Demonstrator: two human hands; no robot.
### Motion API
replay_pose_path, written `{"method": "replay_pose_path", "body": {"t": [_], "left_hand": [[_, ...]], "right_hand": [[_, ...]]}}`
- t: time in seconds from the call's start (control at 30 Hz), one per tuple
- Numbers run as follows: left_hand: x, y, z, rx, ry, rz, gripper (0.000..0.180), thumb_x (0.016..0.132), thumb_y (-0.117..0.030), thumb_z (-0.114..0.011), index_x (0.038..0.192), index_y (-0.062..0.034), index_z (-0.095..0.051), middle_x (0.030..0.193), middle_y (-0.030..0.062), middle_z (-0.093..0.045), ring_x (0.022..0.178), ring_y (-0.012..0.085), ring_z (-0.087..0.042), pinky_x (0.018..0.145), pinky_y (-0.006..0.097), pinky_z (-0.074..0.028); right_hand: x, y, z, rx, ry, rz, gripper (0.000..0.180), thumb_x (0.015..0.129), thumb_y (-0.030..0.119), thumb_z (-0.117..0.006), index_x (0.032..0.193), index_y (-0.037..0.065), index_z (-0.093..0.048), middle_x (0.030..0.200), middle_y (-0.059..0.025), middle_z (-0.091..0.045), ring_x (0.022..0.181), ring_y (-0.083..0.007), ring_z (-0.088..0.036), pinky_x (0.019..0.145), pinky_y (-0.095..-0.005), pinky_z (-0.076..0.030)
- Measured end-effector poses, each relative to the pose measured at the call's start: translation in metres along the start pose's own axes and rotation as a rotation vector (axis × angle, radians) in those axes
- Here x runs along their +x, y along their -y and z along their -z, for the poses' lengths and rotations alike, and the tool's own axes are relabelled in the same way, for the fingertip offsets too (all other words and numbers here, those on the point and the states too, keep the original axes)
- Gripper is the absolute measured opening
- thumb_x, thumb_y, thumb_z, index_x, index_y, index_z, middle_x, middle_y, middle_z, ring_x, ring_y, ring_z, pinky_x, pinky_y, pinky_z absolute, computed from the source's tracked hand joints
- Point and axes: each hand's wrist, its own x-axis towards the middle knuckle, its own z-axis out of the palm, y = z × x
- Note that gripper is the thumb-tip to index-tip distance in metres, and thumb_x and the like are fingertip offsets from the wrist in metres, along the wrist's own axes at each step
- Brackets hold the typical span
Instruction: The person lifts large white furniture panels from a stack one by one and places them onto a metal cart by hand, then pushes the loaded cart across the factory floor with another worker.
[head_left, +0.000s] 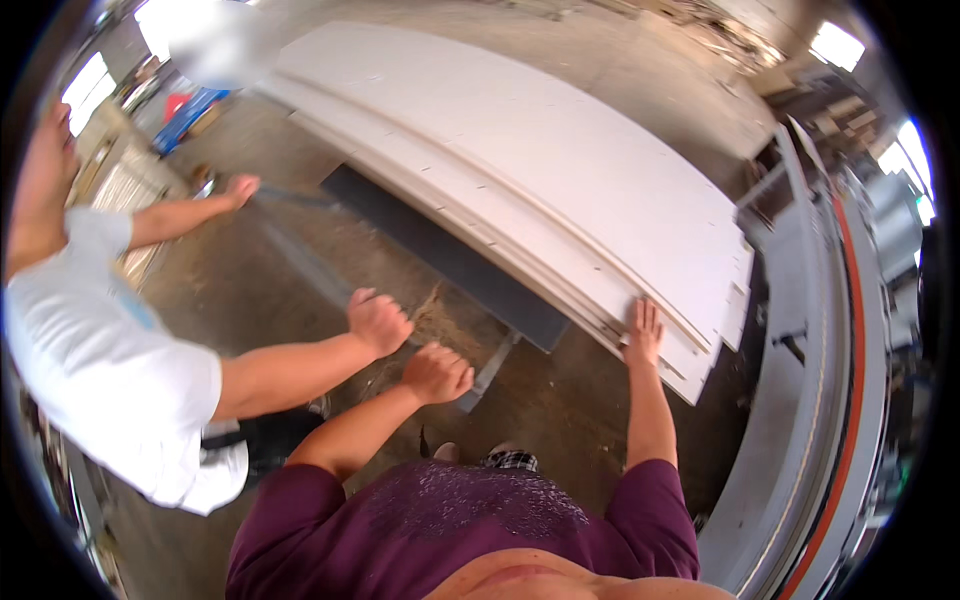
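Note:
My left hand (438, 374) is closed around the grey metal handle (492, 372) of a cart. My right hand (645, 331) lies flat, fingers stretched out, on the near right end of a stack of long white boards (500, 130). The boards are stacked unevenly, their near edges stepped. Below their near side a dark flat panel (450, 255) shows, which looks like part of the cart. Beside my left hand, a co-worker's closed hand (380, 322) grips the same handle frame. The co-worker's other hand (242, 190) is closed at its far left end.
A co-worker in a white shirt (110, 350) stands close on my left. Along the right side runs a long grey machine (800, 400) with an orange-red strip. Stacked material (140, 185) and a blue object (190, 120) are at the far left. Debris (435, 315) lies on the concrete floor.

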Motion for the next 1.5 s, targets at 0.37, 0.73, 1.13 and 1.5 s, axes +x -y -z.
{"method": "replay_pose_path", "body": {"t": [0.37, 0.73, 1.13, 1.5], "left_hand": [[0.025, -0.037, -0.037, 0.016, 0.054, 0.025, 0.024, 0.078, -0.024, -0.06, 0.056, -0.0138, -0.057, 0.055, 0.0023, -0.056, 0.054, 0.0207, -0.056, 0.06, 0.035, -0.042], [0.036, -0.03, -0.051, -0.033, 0.066, -0.012, 0.023, 0.078, -0.023, -0.059, 0.057, -0.0133, -0.057, 0.058, 0.0035, -0.058, 0.058, 0.022, -0.057, 0.06, 0.037, -0.043], [0.026, -0.033, -0.072, -0.009, 0.085, -0.001, 0.022, 0.076, -0.021, -0.058, 0.057, -0.0107, -0.057, 0.058, 0.0066, -0.059, 0.057, 0.0245, -0.058, 0.059, 0.039, -0.042], [0.005, -0.05, -0.09, 0.07, 0.011, 0.019, 0.023, 0.076, -0.022, -0.058, 0.056, -0.0117, -0.058, 0.057, 0.005, -0.059, 0.057, 0.0231, -0.058, 0.06, 0.039, -0.043]], "right_hand": [[0.002, -0.052, -0.016, 0.08, 0.007, 0.051, 0.114, 0.062, 0.014, -0.083, 0.152, 0.012, -0.013, 0.158, -0.0095, -0.016, 0.146, -0.0295, -0.015, 0.114, -0.0481, -0.021], [0.013, -0.055, -0.019, 0.057, 0.11, 0.012, 0.107, 0.067, 0.021, -0.079, 0.152, 0.016, -0.013, 0.159, -0.0075, -0.012, 0.146, -0.0289, -0.011, 0.117, -0.0479, -0.017], [0.01, -0.058, -0.017, 0.021, 0.173, -0.004, 0.111, 0.069, 0.026, -0.08, 0.153, 0.019, -0.008, 0.16, -0.0043, -0.008, 0.147, -0.0262, -0.009, 0.118, -0.0473, -0.015], [0.0, -0.074, -0.035, 0.065, 0.077, 0.092, 0.113, 0.065, 0.023, -0.082, 0.152, 0.016, -0.01, 0.159, -0.0075, -0.009, 0.146, -0.0293, -0.01, 0.117, -0.0478, -0.016]]}}
